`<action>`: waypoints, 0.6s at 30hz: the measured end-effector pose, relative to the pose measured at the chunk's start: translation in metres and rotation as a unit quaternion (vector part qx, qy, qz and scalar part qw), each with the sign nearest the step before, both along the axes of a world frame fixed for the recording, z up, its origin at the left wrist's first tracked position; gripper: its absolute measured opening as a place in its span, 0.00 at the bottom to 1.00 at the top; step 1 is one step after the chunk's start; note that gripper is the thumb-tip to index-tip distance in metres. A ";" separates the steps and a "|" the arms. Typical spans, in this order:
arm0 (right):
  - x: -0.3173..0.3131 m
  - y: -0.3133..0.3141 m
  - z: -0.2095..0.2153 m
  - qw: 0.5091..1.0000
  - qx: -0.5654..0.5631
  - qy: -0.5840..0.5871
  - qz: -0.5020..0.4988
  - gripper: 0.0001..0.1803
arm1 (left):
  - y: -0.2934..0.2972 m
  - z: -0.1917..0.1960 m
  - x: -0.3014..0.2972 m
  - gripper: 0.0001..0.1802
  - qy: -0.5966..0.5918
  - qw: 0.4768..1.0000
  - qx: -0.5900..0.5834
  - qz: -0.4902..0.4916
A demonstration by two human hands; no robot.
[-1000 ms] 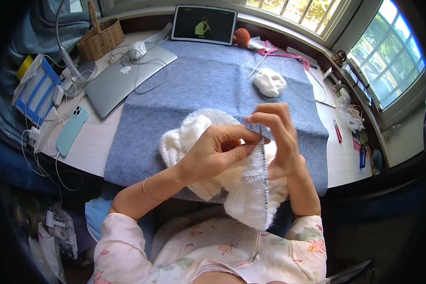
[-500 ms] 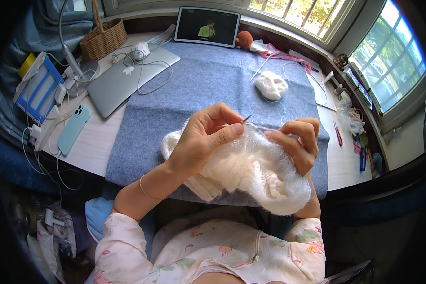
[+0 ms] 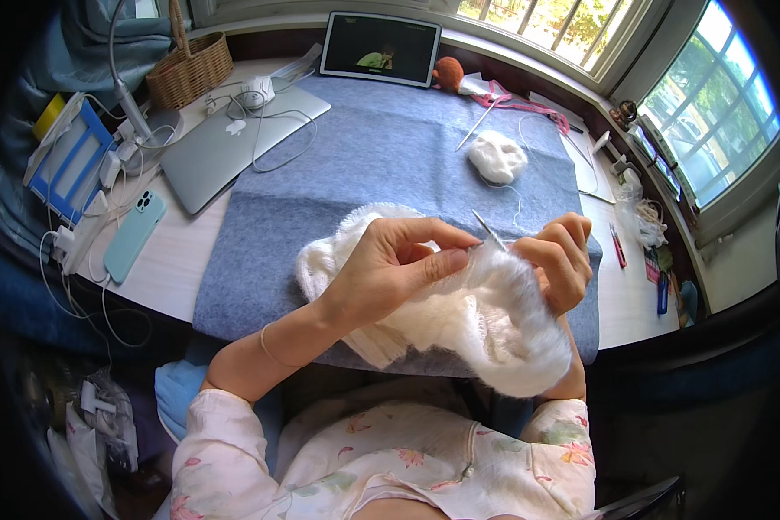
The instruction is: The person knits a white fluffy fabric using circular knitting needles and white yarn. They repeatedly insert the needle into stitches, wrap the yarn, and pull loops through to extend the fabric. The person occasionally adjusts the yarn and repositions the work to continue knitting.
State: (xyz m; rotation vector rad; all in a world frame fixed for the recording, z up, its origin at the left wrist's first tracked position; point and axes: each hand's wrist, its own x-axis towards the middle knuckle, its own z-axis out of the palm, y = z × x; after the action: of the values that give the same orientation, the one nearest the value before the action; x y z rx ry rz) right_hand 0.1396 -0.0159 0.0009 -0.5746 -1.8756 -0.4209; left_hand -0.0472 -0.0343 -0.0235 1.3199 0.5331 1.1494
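Head view shows me the white knitting (image 3: 459, 321) bunched between both hands, above the near edge of the blue mat (image 3: 381, 156) on the counter (image 3: 178, 269), part of it hanging toward the lap. My left hand (image 3: 390, 269) has its fingers (image 3: 446, 260) pinched on the fabric right at the needle (image 3: 488, 231), whose thin metal tip pokes up between the hands. My right hand (image 3: 559, 260) is curled closed around the other side of the work; whether it also grips a second needle I cannot tell.

The risk I judge most likely: the needle tip stands very short beyond the pinch, so a small slip of the left fingers could let loops slide off. The fluffy yarn hides the stitches, so a dropped one may go unnoticed. A strand (image 3: 518, 195) runs back to the yarn ball (image 3: 497, 158) on the mat; a tug could roll the ball toward the loose needle (image 3: 481, 130) beside it. The heavy hanging part could also drag the work downward.
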 end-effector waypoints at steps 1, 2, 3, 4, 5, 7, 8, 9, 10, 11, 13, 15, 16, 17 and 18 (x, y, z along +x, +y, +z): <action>0.000 -0.001 0.001 1.000 -0.005 0.008 -0.002 0.15 | 0.000 0.002 0.000 0.10 -0.010 1.000 -0.014 0.005; 0.000 -0.002 0.001 1.000 -0.010 0.017 -0.003 0.14 | 0.000 0.004 0.000 0.09 -0.021 0.999 -0.028 0.010; 0.001 -0.003 0.001 1.000 -0.015 0.025 -0.005 0.14 | 0.000 0.005 0.000 0.08 -0.031 0.999 -0.042 0.014; 0.001 -0.002 0.000 0.999 -0.019 0.029 0.019 0.13 | 0.000 0.005 -0.001 0.08 -0.034 0.998 -0.043 0.017; 0.001 -0.002 -0.001 0.999 -0.020 0.019 0.032 0.13 | 0.001 0.004 -0.001 0.08 -0.044 0.998 -0.044 0.021; 0.000 -0.003 -0.003 0.998 -0.021 0.000 0.057 0.12 | 0.001 0.003 -0.002 0.08 -0.064 0.996 -0.046 0.029; -0.002 -0.002 -0.004 0.998 -0.020 -0.003 0.058 0.12 | 0.001 0.002 -0.002 0.08 -0.072 0.996 -0.043 0.034; -0.003 -0.001 -0.004 0.998 -0.022 -0.006 0.057 0.12 | 0.002 0.000 -0.002 0.08 -0.081 0.995 -0.040 0.040; -0.003 -0.001 -0.004 0.998 -0.023 -0.010 0.055 0.12 | 0.002 -0.001 -0.002 0.08 -0.089 0.994 -0.036 0.044; -0.003 -0.001 -0.004 0.998 -0.024 -0.013 0.053 0.12 | 0.002 -0.001 -0.002 0.08 -0.094 0.994 -0.038 0.043; -0.004 -0.001 -0.005 0.999 -0.014 -0.004 0.040 0.12 | 0.002 -0.001 -0.002 0.08 -0.102 0.993 -0.042 0.043; -0.003 -0.001 -0.005 1.000 -0.007 -0.005 0.026 0.12 | 0.003 -0.002 -0.002 0.08 -0.107 0.993 -0.042 0.039; -0.003 0.000 -0.006 1.000 -0.004 -0.011 0.020 0.12 | 0.004 -0.002 -0.002 0.07 -0.110 0.992 -0.041 0.038; -0.002 0.000 -0.006 1.000 -0.002 -0.017 0.013 0.12 | 0.003 -0.002 -0.001 0.07 -0.101 0.993 -0.040 0.033; -0.003 0.002 -0.005 0.999 -0.014 -0.025 0.016 0.13 | 0.002 -0.001 0.001 0.08 -0.093 0.995 -0.039 0.028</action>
State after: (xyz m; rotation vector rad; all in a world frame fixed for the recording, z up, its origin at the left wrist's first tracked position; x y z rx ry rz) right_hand 0.1367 -0.0143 -0.0042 -0.5558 -1.9392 -0.3923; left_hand -0.0463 -0.0318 -0.0243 1.1243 0.4758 1.2704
